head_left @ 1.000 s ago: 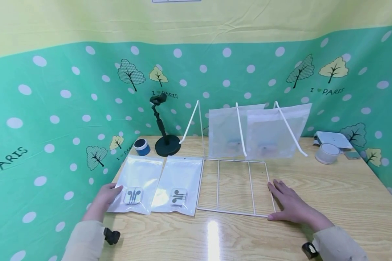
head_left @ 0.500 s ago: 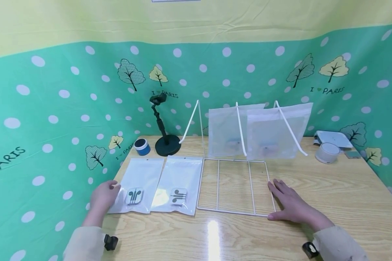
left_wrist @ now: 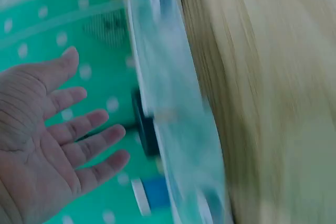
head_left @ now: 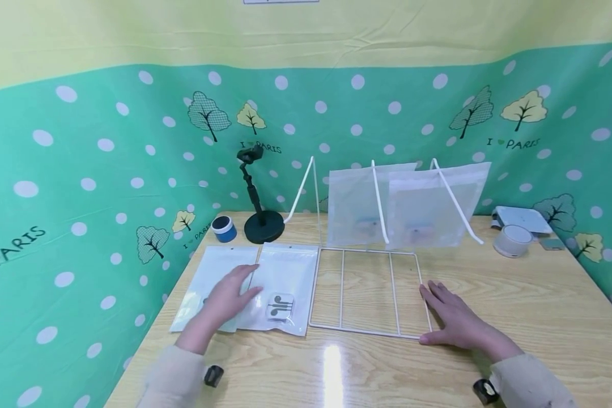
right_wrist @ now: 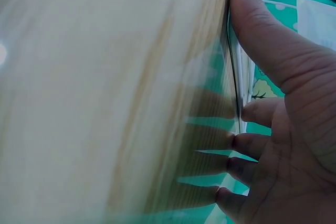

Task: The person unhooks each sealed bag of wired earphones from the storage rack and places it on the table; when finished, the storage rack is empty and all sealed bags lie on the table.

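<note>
My left hand [head_left: 227, 296] hovers above two white zip bags lying side by side, fingers spread with nothing in them; the left wrist view shows its bare palm. It covers much of the left zip bag [head_left: 196, 286], including most of its earphone box. The right zip bag [head_left: 288, 266] shows a square case of earphones [head_left: 280, 306] near its lower end. A white wire rack [head_left: 354, 327] lies beside the bags, its prongs rising at the back. My right hand [head_left: 454, 323] rests on the table with fingertips and thumb at the rack's right edge.
Two frosted bags [head_left: 433, 209] hang on the rack's prongs. Behind the zip bags stand a blue jar [head_left: 224, 229] and a black stand [head_left: 263, 226]. At the back right are a white round container [head_left: 512, 241] and a white device [head_left: 522, 220].
My left hand has let go of the left bag's edge, lifted, and swung right over the bags. My right hand stays at the rack's edge.
</note>
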Demonstrator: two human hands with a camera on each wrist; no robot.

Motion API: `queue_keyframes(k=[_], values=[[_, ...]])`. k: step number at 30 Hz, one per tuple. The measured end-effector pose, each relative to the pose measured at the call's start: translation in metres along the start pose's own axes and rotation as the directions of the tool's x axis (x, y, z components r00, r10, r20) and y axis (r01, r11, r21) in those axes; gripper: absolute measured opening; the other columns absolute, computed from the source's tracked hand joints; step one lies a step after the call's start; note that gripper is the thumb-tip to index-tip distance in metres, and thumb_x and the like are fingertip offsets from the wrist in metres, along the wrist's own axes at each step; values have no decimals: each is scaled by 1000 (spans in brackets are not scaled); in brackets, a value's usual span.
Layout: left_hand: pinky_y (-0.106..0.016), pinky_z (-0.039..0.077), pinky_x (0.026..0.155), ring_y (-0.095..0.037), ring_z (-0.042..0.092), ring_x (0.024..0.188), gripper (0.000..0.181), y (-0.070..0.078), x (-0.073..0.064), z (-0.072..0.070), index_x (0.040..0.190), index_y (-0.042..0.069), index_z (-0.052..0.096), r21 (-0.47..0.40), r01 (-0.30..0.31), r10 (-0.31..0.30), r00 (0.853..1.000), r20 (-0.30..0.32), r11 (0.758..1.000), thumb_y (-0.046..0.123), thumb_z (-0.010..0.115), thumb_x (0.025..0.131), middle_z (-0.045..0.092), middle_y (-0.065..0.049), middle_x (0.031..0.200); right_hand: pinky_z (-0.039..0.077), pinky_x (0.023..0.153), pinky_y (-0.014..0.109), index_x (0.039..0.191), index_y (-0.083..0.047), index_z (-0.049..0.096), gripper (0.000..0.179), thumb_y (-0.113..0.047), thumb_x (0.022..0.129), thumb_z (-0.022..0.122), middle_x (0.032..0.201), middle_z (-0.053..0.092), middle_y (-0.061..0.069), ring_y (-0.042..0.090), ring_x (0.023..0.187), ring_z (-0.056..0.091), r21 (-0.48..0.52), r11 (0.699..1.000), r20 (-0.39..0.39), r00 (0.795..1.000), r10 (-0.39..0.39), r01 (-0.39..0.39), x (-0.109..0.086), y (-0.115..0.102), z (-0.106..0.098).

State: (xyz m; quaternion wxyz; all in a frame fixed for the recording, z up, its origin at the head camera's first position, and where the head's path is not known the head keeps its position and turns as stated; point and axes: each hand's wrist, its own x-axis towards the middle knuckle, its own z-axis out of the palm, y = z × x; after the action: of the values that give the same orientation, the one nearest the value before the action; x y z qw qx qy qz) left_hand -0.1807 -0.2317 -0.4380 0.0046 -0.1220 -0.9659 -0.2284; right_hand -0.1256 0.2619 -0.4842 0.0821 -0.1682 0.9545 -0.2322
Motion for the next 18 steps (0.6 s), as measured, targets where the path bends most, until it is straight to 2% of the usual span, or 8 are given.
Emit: queue_keyframes(k=[4,8,12,15,18], values=[[-51,37,108,-33,43,134,62,34,5,20,146,15,46,-13,-93,94,992,86,996,34,68,92,45,-14,147,19,105,70,148,6,31,114,-62,68,77,152,20,35,55,138,15,3,1000,6,1000,2,-3,0,0,0],[-52,36,108,-33,42,135,69,59,12,41,148,16,43,38,-204,194,965,174,978,40,70,89,41,-14,150,19,106,70,148,6,31,115,-62,69,76,152,20,35,55,138,15,2,1000,10,1000,4,-4,0,1,0],[-58,27,111,-33,33,140,78,71,20,59,150,16,40,97,-299,267,930,253,949,48,71,85,36,-15,153,19,106,70,149,6,31,115,-63,69,76,153,20,34,55,138,14,2,1000,7,1000,-1,1,0,3,0],[-60,20,113,-33,26,144,85,74,24,68,150,17,39,107,-325,280,911,301,940,53,73,81,31,-16,156,19,105,70,149,6,31,115,-63,69,76,153,20,34,55,139,14,3,1000,5,1000,-4,4,1,4,1],[-61,17,113,-33,22,145,89,76,25,73,150,18,40,105,-317,265,902,341,943,55,76,77,28,-16,157,19,106,70,149,6,30,115,-63,69,76,153,19,34,54,139,14,5,1000,8,1000,-7,7,1,4,1]])
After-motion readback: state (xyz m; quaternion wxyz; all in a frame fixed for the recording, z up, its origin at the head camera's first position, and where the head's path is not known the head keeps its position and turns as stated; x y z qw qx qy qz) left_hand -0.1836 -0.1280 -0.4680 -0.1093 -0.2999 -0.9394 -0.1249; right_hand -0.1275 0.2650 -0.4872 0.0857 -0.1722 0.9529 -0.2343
